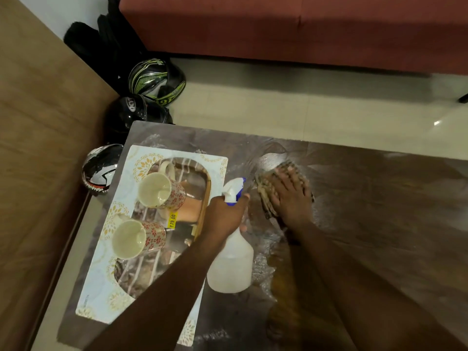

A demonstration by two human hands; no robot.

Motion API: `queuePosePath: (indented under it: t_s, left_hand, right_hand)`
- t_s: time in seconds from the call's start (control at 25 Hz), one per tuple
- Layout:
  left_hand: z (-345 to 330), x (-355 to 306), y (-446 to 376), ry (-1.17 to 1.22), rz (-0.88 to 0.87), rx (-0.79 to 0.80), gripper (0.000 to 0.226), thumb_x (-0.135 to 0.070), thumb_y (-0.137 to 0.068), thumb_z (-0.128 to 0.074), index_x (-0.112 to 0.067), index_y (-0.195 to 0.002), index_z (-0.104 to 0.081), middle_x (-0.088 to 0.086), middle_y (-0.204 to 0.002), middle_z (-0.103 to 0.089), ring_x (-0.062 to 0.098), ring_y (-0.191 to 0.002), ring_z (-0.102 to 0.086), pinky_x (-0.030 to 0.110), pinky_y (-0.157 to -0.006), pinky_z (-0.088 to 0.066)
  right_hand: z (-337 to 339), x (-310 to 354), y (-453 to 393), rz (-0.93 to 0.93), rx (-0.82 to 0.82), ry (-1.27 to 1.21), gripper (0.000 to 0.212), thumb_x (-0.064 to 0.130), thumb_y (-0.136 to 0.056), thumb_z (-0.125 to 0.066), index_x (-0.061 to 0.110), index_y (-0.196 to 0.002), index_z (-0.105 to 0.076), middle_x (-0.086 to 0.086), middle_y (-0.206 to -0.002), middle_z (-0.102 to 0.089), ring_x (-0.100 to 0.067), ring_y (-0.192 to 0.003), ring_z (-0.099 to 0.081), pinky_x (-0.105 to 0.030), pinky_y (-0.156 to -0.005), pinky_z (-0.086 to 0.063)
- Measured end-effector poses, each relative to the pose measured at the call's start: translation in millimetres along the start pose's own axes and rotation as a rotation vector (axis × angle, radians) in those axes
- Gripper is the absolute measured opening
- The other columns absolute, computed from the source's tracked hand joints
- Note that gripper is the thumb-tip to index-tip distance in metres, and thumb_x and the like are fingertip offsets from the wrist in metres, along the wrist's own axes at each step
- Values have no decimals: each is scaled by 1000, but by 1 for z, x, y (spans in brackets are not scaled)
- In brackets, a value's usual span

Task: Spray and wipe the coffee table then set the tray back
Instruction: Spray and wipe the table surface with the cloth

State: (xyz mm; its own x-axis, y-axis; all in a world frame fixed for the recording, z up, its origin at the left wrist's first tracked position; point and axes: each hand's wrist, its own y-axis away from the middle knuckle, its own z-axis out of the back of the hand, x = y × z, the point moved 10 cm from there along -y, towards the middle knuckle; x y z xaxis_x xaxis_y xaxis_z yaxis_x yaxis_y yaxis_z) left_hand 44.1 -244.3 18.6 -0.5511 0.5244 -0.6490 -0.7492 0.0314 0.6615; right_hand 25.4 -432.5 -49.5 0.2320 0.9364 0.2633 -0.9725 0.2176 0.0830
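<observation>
My left hand (pixel 225 214) grips the neck of a translucent spray bottle (pixel 231 264) with a white and blue trigger head, held upright just above the glossy brown coffee table (pixel 379 198). My right hand (pixel 291 196) presses flat on a brown checked cloth (pixel 266 191) on the wet, streaked tabletop, right of the bottle. A pale patterned tray (pixel 101 290) lies on the table's left end. It carries two floral mugs (pixel 159 191) (pixel 136 239) lying on their sides.
Three helmets (pixel 154 79) (pixel 131 115) (pixel 101 171) lie on the floor off the table's far left corner. A reddish sofa (pixel 278 29) stands across the tiled floor. A wooden panel (pixel 38 122) runs along the left.
</observation>
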Motion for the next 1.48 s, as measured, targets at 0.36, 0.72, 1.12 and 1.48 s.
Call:
queuePosePath:
  t_s: [0.36,0.72,1.12,1.48]
  left_hand:
    - [5,30,29,42,39,88,14,-23,-94,-62,-10,-92,-67,12,-71,-62,11,-36,-53,20,-40,-46]
    - [12,74,48,-51,64,30,16,-28,-92,-63,-14,-87,-69,7,-75,-69,14,-43,-60,22,-49,-49]
    - [29,102,64,-76,11,-53,20,-24,-92,-61,-9,-103,-69,-2,-72,-66,14,-63,-62,21,-58,-50]
    - [46,142,103,-102,57,-21,20,-30,-76,-61,-14,-86,-69,5,-67,-70,24,-57,-66,40,-62,-58]
  right_hand:
    - [-10,-10,80,20,32,-3,47,44,-93,-30,32,-136,-43,2,-146,-43,-19,-141,-22,-47,-113,-10]
    - [-35,75,138,393,29,72,44,41,-94,-35,29,-134,-48,3,-144,-46,-22,-140,-26,-50,-113,-16]
    - [-44,82,193,357,75,82,47,41,-93,-33,29,-138,-43,0,-148,-41,-23,-141,-20,-48,-115,-1]
    - [-71,131,239,252,168,6,50,35,-94,-44,24,-143,-36,-3,-153,-31,-27,-143,-17,-52,-112,-18]
